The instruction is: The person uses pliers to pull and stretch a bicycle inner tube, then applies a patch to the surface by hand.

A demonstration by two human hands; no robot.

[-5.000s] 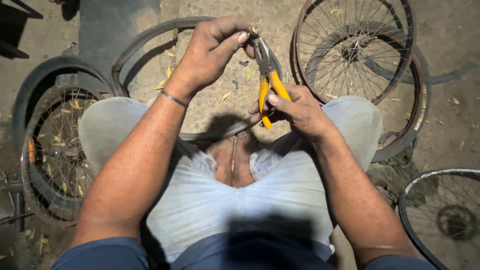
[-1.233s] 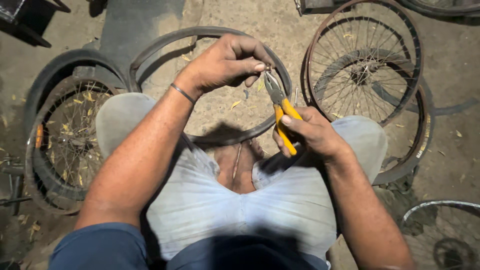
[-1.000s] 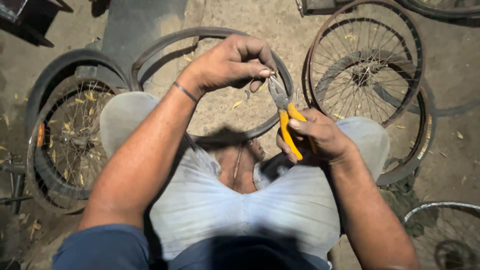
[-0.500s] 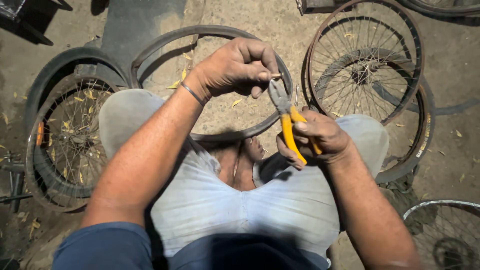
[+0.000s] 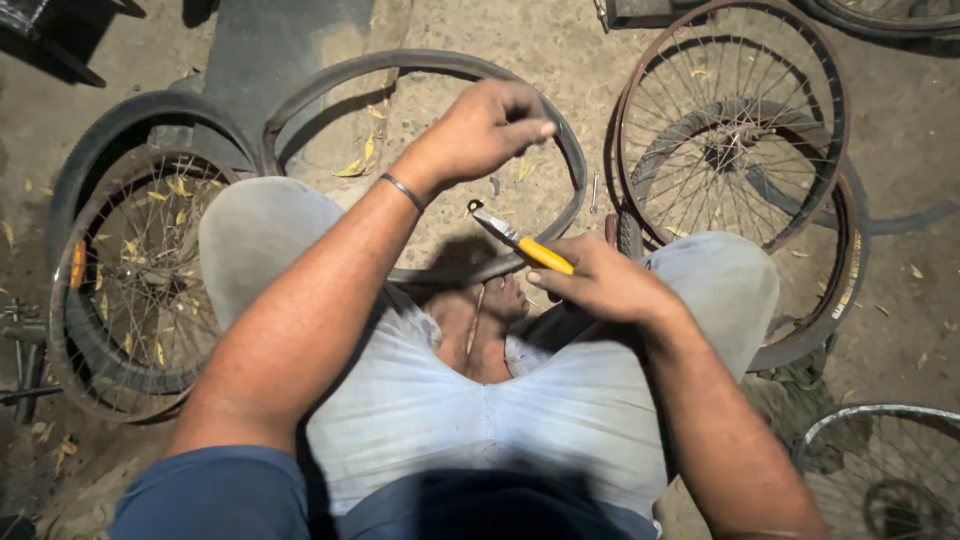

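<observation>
Head view: yellow-handled pliers, tilted.

Glossy yellow plastic-handled metal pliers; rusty wheel rim

Both forearms are bare below short dark-blue sleeves. A thin metal bangle circles the wrist of the left hand; the right hand wears nothing. Pale grey-blue trousers, creased at the lap, cover both knees, and one bare foot shows between them.
</observation>
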